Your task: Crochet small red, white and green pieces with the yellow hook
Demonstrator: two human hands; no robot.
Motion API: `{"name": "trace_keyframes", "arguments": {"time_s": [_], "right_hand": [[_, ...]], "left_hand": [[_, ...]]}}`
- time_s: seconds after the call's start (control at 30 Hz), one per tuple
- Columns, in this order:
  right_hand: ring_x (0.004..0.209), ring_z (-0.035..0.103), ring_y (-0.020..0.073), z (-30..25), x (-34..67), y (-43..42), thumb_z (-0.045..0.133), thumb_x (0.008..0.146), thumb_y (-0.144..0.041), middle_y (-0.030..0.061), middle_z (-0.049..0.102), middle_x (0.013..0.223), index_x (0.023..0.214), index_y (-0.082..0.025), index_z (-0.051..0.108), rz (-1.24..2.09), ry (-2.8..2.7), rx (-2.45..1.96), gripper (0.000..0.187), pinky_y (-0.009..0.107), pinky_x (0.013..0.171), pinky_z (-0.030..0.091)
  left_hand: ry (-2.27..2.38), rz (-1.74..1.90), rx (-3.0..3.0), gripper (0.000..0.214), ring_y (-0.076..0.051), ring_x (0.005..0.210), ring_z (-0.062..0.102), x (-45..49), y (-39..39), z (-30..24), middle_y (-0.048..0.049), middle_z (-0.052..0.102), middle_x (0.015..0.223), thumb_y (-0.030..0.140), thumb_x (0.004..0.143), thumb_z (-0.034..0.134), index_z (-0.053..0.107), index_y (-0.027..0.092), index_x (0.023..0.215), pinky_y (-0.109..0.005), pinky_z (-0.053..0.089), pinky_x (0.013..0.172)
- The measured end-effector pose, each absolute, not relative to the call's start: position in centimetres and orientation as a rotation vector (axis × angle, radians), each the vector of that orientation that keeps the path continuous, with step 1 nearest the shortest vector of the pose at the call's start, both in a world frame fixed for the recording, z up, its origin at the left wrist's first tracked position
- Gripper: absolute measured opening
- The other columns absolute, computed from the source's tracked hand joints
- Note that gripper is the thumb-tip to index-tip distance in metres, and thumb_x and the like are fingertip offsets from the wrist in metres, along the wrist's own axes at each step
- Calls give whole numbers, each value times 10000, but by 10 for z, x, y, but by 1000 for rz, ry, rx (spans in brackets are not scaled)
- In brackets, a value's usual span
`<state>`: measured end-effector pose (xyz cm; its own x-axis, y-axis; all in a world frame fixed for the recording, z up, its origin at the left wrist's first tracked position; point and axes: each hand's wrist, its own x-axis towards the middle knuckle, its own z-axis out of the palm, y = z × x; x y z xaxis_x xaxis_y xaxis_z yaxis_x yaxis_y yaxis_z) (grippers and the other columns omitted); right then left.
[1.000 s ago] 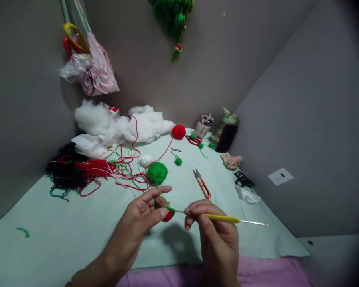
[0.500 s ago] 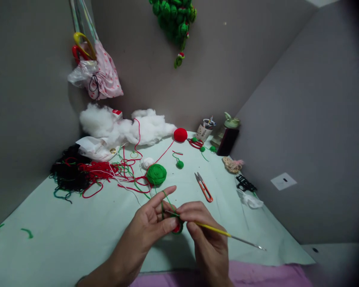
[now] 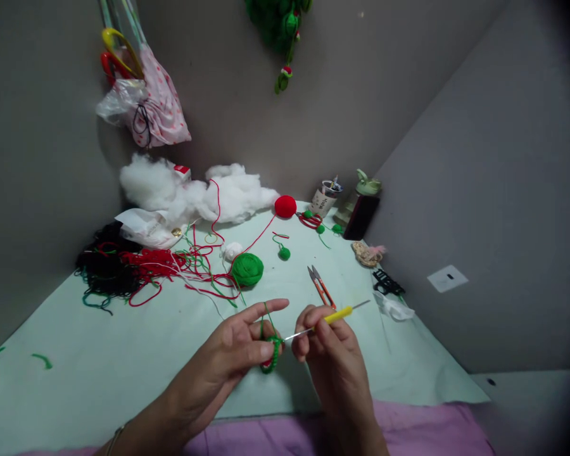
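Note:
My left hand (image 3: 237,345) pinches a small red and green crochet piece (image 3: 270,354), its forefinger stretched out with green yarn running over it. That strand leads back to a green yarn ball (image 3: 247,268) on the pale green table cover (image 3: 123,354). My right hand (image 3: 327,345) grips a yellow-handled crochet hook (image 3: 330,318); the metal tip points left into the piece and the tail rises to the right. The two hands sit close together above the near edge of the table.
Orange thread snips (image 3: 320,286) lie just beyond my right hand. A tangle of red, green and black yarn (image 3: 133,269) spreads at the left. White stuffing (image 3: 194,196), a red ball (image 3: 285,206), a cup (image 3: 323,199) and a dark bottle (image 3: 360,215) stand at the back. Pink cloth (image 3: 408,430) lies nearest me.
The hook has swung from pointing down-right to tilting up-right, and my right hand has turned with it. The crochet piece stays pinched in my left hand.

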<state>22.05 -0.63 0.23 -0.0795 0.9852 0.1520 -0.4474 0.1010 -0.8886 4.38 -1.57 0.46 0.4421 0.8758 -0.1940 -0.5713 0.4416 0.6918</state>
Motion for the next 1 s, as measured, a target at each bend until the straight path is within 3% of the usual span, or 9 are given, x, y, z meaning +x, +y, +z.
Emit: {"name": "trace_keyframes", "arguments": {"time_s": [0.07,0.2,0.33,0.47,0.53,0.63,0.77,0.87,1.0], "right_hand": [[588,610,126,0,219,-7,742,948,-383,21,692,788,867,-218,765,1359,-1040,-700,185,258,580,524],[807,700,175,-5,212,-11,703,990,-332,51,752,898,956,-250,808,1144,-1234,-756,137,283,716,577],[829,717,178,-9,209,-16,631,1028,-218,35,768,902,1040,-306,814,888,-1383,-832,204,281,710,592],[982,749,245,-15,213,-21,722,951,-166,73,786,1102,1239,-348,784,523,-1700,-837,346,361,814,625],[970,747,240,-16,216,-21,720,946,-156,71,779,1104,1260,-353,773,465,-1722,-818,375,361,805,625],[846,716,176,-11,218,-18,624,1008,-132,32,740,915,1130,-312,798,632,-1532,-873,278,299,730,596],[651,653,126,-7,211,-13,604,1033,-199,5,677,828,1013,-279,795,894,-1326,-821,208,260,598,552],[758,692,159,-13,204,-16,637,997,-135,38,698,904,1097,-286,811,637,-1494,-870,251,276,640,571],[902,716,201,-16,207,-22,670,960,-77,61,727,1005,1237,-327,785,292,-1673,-874,391,311,735,596]], "left_hand": [[636,1040,626,605,-157,801,602,47,-17,4,9,661,836,280,786,893,705,255,1361,-320,443,838],[792,1145,727,577,-203,1009,632,52,-18,1,-6,688,948,287,818,888,690,298,1359,-368,427,1002],[826,1156,710,543,-167,909,627,54,-19,2,11,687,916,307,832,877,697,290,1344,-324,459,918],[779,1209,572,626,-154,857,612,57,-18,7,18,691,874,340,782,909,684,247,1359,-295,460,871],[750,1142,488,682,-164,876,607,57,-17,10,4,696,870,339,753,924,674,209,1374,-299,449,889],[742,1086,455,628,-155,822,574,53,-15,11,13,667,804,315,757,909,703,179,1335,-302,425,887],[851,1250,603,499,-157,848,558,53,-16,9,35,641,837,293,804,873,742,262,1284,-310,399,911],[893,1305,675,514,-173,917,570,59,-20,6,36,648,871,308,814,872,732,288,1309,-317,385,963],[748,1146,501,658,-180,896,575,59,-20,8,20,653,836,354,766,909,693,228,1375,-329,396,959]]}}
